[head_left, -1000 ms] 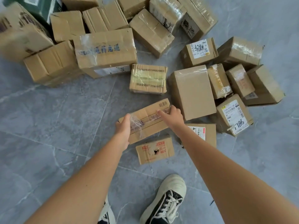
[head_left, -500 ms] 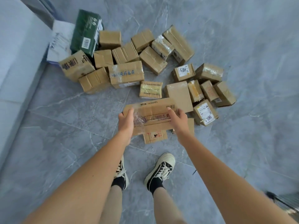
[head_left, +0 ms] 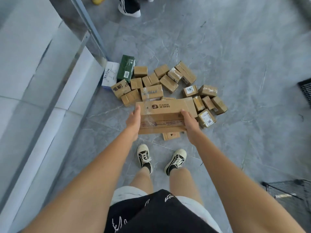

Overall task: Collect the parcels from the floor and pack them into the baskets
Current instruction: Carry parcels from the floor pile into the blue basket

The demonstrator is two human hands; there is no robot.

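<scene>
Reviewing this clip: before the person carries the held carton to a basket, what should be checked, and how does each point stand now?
1. Left hand grips the long carton at its end: ok.
2. Right hand grips the other end: ok.
3. Carton lifted off the floor pile: ok.
4. Wire basket at lower right within sight: ok.
5. Space inside the basket: cannot tell.
6. Small parcel lying by the shoes: not ok, trip risk.

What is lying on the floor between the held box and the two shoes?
Head view: a small flat parcel, partly under the held box; then bare floor.
</scene>
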